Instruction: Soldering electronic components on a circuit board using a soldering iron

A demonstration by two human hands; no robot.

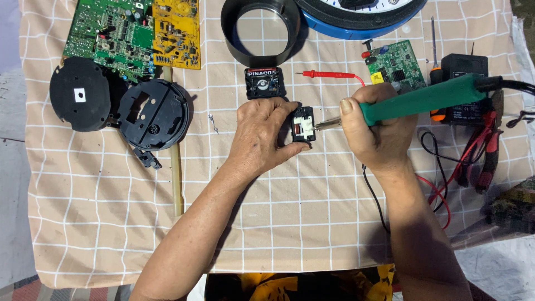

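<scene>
Holding small black module [304, 125] | left hand [261, 136] | right hand [374, 131]: green soldering iron [423, 99]

A small white square label [79, 95] with a dark centre sits on the round black disc [79, 93] at the left. A red strip label [262, 73] with white lettering crosses the top of the small black box [264, 82] at centre.

The cloth [278, 223] on the table is beige with a white grid of squares. The soldering iron [423, 97] has a green handle. The small module [304, 124] is black with white inside. Near the far left corner lie a green circuit board [108, 33] and a yellow one [177, 30]. The probe [329, 74] is red.
</scene>
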